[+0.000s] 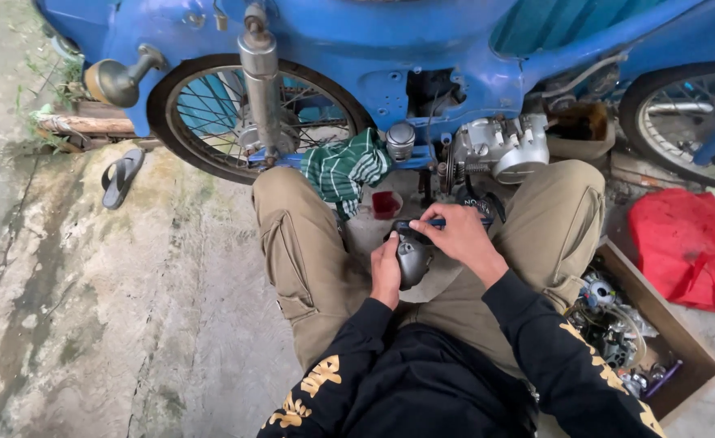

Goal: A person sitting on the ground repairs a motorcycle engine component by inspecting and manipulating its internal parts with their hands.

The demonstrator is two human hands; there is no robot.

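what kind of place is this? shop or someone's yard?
Likely an informal outdoor repair spot, yard or roadside, not a fitted shop. A blue motorbike stands on stained bare concrete, its engine exposed. A wooden box of loose parts sits beside the person, who holds a grey metal part in both hands.

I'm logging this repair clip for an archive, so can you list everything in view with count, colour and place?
motorbike: one, blue, lying across the top
spoked wheels: two, dark rims, top left and top right
engine: one, silver, above the right knee
striped cloth: one, green and white, by the left knee
small cup: one, red, on the floor between the knees
sandal: one, grey, left on the concrete
bag: one, red, right
box of parts: one, brown, lower right
metal part: one, grey, in the left hand
blue-handled tool: one, under the right hand
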